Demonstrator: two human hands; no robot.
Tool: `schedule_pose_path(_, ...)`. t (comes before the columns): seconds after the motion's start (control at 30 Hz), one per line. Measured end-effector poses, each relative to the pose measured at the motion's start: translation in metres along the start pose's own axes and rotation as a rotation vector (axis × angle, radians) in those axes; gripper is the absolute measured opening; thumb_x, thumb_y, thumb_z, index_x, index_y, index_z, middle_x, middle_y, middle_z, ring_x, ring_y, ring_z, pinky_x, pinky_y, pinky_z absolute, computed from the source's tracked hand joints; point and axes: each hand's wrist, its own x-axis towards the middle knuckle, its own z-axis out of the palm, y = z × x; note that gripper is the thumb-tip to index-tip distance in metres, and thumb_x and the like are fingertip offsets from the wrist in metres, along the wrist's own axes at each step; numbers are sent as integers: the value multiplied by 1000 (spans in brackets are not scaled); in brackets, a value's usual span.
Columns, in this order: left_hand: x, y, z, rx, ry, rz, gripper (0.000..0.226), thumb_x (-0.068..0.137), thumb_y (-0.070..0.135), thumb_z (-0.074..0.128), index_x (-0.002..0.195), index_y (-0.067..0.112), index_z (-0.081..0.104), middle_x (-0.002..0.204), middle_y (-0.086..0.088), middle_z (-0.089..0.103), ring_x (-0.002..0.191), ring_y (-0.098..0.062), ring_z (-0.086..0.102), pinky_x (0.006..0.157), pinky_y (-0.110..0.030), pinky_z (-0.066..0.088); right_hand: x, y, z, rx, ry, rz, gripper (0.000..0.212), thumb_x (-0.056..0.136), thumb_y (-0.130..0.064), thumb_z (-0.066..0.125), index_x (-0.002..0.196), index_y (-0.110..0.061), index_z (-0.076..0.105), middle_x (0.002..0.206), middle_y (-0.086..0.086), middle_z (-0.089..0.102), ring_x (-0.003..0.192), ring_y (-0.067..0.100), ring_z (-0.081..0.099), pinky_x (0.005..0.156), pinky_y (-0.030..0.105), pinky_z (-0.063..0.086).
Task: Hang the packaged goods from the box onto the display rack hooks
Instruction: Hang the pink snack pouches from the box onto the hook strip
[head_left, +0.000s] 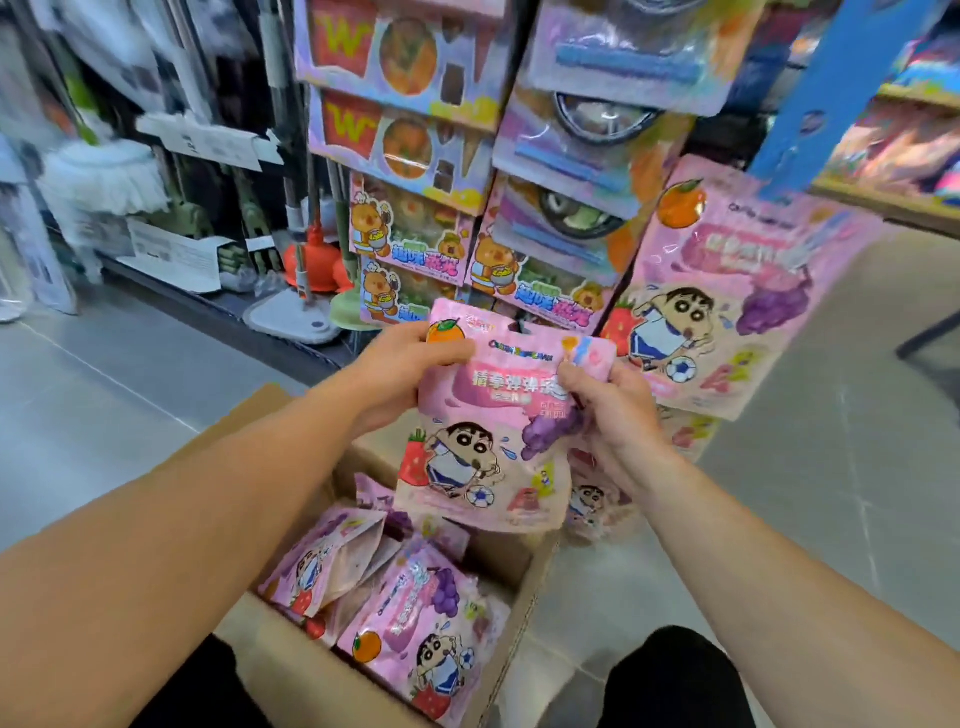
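A pink snack pouch (488, 447) with a cartoon boy and fruit is held upright over the cardboard box (332, 680). My left hand (410, 369) grips its top left corner, and my right hand (610, 410) pinches its top right edge. Several matching pink pouches (410, 623) lie inside the open box below. Another identical pouch (727, 296) hangs on the display rack just right of the held one, with more below it. The rack hook itself is hidden.
Boxed toy food sets (410, 130) and pan sets (587, 171) hang on the rack above. Mops and a red plunger (317, 260) stand at the left shelf. A wooden shelf (883, 197) is at right. Grey floor lies on both sides; my knees flank the box.
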Motion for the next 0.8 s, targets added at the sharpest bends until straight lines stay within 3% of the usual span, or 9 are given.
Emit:
schedule_pose_path(0.07,1,11,18,-53,-21,13,18,90,9,64,72,7,61,66,-10,57,60,-25,55,56,-33,50,-4,-18,-10,54,46,-50,8,85,-6,70,90,-12,70,83,10,74,74,30,69,71,44,56)
schedule_pose_path(0.13,2,26,39,-80,-9,47,15,88,5,63,73,7,62,64,-9,60,56,-23,60,51,-32,53,-7,-35,-21,74,94,-113,6,83,-5,69,87,-10,69,79,10,73,70,29,67,68,40,54)
schedule_pose_path(0.27,5,53,94,-108,18,130,9,79,2,68,79,12,67,76,-11,70,74,-29,67,80,-45,53,-18,-71,-54,110,229,-224,12,80,-17,71,91,-13,69,80,9,74,66,28,70,64,43,59)
schedule_pose_path(0.4,8,69,132,-35,-6,209,8,85,5,66,90,11,69,99,-19,73,91,-35,70,86,-47,56,-30,-101,-81,129,324,-293,8,85,-13,71,93,-16,69,82,6,76,72,25,73,65,39,60)
schedule_pose_path(0.47,9,78,145,3,-2,244,3,86,10,67,89,11,69,94,-17,74,85,-33,72,75,-44,58,-33,-115,-92,94,338,-314,9,85,-15,72,93,-13,69,83,11,76,68,29,72,63,40,59)
schedule_pose_path(0.57,12,96,164,102,71,296,8,87,15,66,79,12,65,71,-7,69,54,-15,66,49,-25,50,-32,-134,-107,31,378,-371,4,87,-13,71,91,-13,71,83,8,76,68,22,73,57,32,58)
schedule_pose_path(0.6,14,101,170,121,100,304,11,87,15,66,76,14,64,69,-6,67,53,-15,66,47,-26,51,-31,-139,-110,11,386,-379,3,87,-14,71,90,-14,71,83,7,77,70,20,74,59,31,58)
schedule_pose_path(0.67,18,112,178,162,138,326,16,85,20,66,69,16,62,71,-10,69,65,-25,70,57,-37,57,-27,-148,-117,-17,399,-386,3,86,-17,73,87,-15,72,84,6,77,77,22,75,68,39,61)
schedule_pose_path(0.8,21,126,187,173,175,346,23,84,22,66,64,18,58,68,-7,66,62,-27,63,44,-27,37,-14,-165,-125,-73,435,-389,9,82,-23,76,83,-15,73,84,6,77,82,28,75,80,51,60)
